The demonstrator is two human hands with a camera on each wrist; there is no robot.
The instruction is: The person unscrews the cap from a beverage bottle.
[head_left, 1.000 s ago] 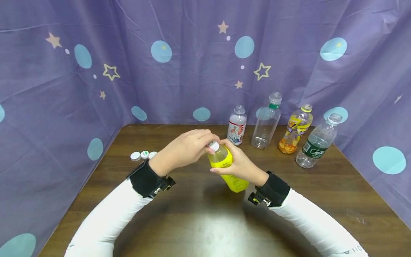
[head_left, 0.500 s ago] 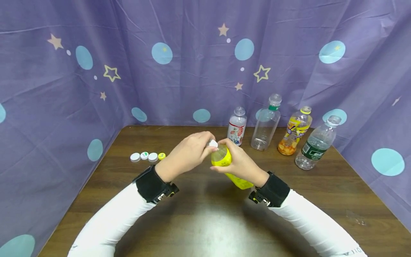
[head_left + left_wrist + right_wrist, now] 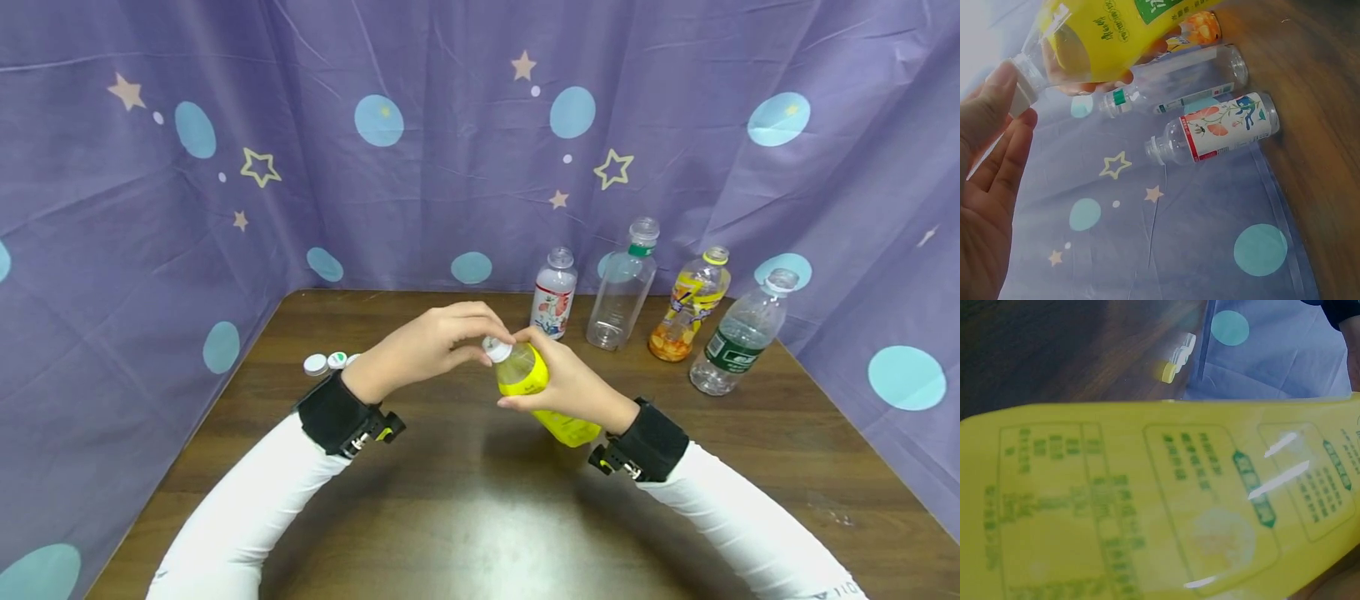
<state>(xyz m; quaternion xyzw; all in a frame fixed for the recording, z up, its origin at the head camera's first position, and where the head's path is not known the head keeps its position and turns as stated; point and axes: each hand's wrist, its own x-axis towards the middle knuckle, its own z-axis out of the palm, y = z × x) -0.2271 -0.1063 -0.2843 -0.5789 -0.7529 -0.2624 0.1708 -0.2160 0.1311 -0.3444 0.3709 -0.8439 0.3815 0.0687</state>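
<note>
A clear bottle with a yellow label (image 3: 570,427) tilts over the table, its neck toward the upper left. My right hand (image 3: 567,377) grips it around the upper body, thumb on the near side. At its mouth sits a white cap (image 3: 497,349). My left hand (image 3: 438,343) pinches this cap; the left wrist view shows the thumb on top of the cap (image 3: 1022,99) and a fingertip at its lower edge. Behind the bottle, the right hand's fingers (image 3: 1088,87) partly show. Printed yellow label (image 3: 1166,500) fills most of the right wrist view.
Several uncapped bottles stand at the back right: a small one with a floral label (image 3: 553,296), a clear one (image 3: 621,287), an orange-labelled one (image 3: 688,304) and a green-labelled one (image 3: 742,333). Loose white caps (image 3: 316,364) and a yellow cap (image 3: 1168,372) lie at the left.
The bottle's base has swung a little to the right. My left hand has twisted at the cap and turned back, its wrist shifting right and then left, again covering part of the cap row.
</note>
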